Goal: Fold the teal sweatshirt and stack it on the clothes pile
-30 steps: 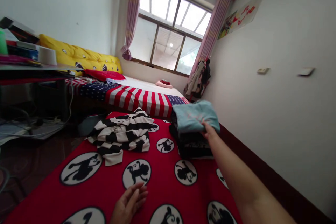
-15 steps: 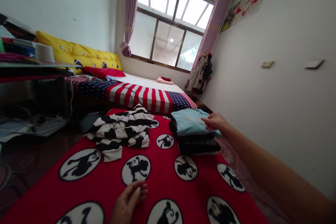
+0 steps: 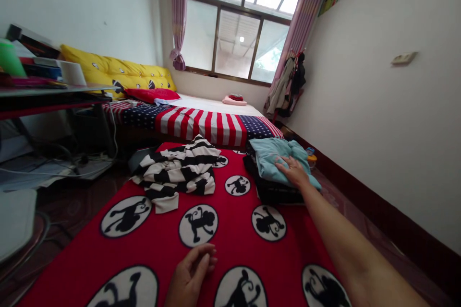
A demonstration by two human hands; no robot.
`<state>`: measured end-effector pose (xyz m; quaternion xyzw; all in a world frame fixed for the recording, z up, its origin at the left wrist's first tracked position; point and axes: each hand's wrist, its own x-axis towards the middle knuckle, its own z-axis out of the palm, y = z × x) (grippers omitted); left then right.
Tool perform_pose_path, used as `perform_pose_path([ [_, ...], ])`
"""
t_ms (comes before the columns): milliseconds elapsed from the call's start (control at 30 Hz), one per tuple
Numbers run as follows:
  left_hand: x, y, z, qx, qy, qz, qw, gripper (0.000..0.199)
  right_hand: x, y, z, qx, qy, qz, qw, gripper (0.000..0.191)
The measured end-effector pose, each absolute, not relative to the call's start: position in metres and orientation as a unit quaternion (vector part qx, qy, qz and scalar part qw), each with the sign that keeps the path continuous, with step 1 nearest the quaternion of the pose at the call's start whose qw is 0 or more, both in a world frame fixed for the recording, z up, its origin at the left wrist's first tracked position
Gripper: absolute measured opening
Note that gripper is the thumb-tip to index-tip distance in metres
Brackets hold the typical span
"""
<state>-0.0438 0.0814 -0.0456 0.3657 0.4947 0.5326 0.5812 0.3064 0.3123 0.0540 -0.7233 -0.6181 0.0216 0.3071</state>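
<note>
My right hand lies open with its fingers spread on a light blue garment, which is folded and slightly rumpled. The garment tops a stack of black clothes on the red blanket with black-and-white monkey circles. Low in the view, my left hand hovers over or rests on the blanket, fingers loosely curved, thumb a little apart, nothing in it. Further off on the left, a black-and-white striped garment is spread in a crumpled heap.
A bed with a stars-and-stripes cover stands beyond the blanket, under the window. At left is a cluttered desk with cables below it, and a chair. Clothes hang by the curtain. A white wall runs along the right.
My right hand has gone from closed fingers at the light blue garment's right side to spread fingers on top. The garment's printed front no longer shows. The view has shifted somewhat.
</note>
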Motion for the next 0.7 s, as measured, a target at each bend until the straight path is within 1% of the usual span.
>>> perform_pose_path([
  [100, -0.042, 0.081, -0.047, 0.396, 0.488, 0.53, 0.568, 0.045, 0.306, 0.315, 0.063, -0.746, -0.622, 0.01, 0.236, 0.065],
  [233, -0.039, 0.081, -0.048, 0.417, 0.467, 0.549, 0.554, 0.039, 0.293, 0.306, 0.065, -0.774, -0.601, -0.024, 0.199, 0.071],
  [333, -0.039, 0.082, -0.047, 0.41, 0.455, 0.566, 0.552, 0.037, 0.276, 0.286, 0.052, -0.775, -0.591, -0.101, 0.198, 0.069],
  [400, -0.038, 0.083, -0.046, 0.405, 0.448, 0.575, 0.552, 0.037, 0.26, 0.264, 0.037, -0.752, -0.595, -0.174, 0.223, 0.065],
  [467, -0.038, 0.084, -0.044, 0.4, 0.444, 0.581, 0.552, 0.038, 0.241, 0.238, 0.018, -0.716, -0.615, -0.216, 0.249, 0.062],
  [500, -0.038, 0.084, -0.044, 0.399, 0.443, 0.583, 0.552, 0.038, 0.231, 0.223, 0.007, -0.702, -0.633, -0.209, 0.252, 0.061],
  [567, -0.037, 0.085, -0.045, 0.398, 0.443, 0.586, 0.549, 0.038, 0.214, 0.195, -0.018, -0.689, -0.669, -0.151, 0.236, 0.06],
  [633, -0.036, 0.085, -0.047, 0.406, 0.446, 0.588, 0.539, 0.035, 0.2, 0.17, -0.042, -0.689, -0.694, -0.077, 0.195, 0.06],
  [700, -0.035, 0.085, -0.05, 0.424, 0.454, 0.586, 0.521, 0.03, 0.191, 0.152, -0.062, -0.682, -0.714, -0.044, 0.155, 0.059],
])
